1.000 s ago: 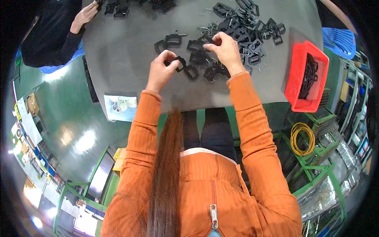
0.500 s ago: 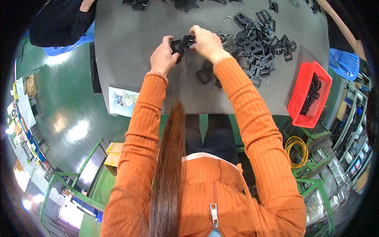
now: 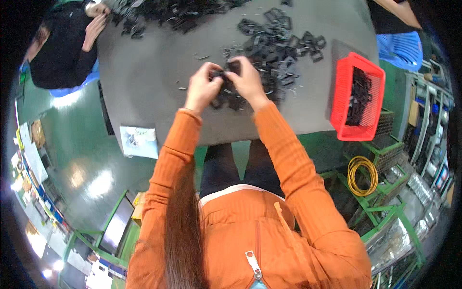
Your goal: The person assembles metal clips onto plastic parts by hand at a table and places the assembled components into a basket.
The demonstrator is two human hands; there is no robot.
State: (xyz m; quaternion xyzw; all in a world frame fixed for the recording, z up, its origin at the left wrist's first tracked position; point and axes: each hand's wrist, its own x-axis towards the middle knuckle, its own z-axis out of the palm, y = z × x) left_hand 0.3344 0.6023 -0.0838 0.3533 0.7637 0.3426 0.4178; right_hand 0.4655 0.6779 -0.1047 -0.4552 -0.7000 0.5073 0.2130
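Observation:
Over the dark table my two hands are close together, with fingers bent inward. My left hand pinches a small black plastic part that looks like a buckle frame; blur hides its detail. My right hand is closed on another dark part, largely covered by the fingers. I cannot tell whether the two parts touch. Beside and beyond my right hand spreads a heap of black rectangular buckle-like parts, with bent metal wire pieces among them. A few similar parts lie under my hands.
A red plastic basket holding black parts sits at the table's right edge. A printed white packet lies at the near left corner. Across the table, a larger black heap extends by a co-worker's hand. Another person's arm is far right.
My hands have come closer together, still holding the black parts. The whole view has shifted, showing more of the far heap and the co-worker at the left.

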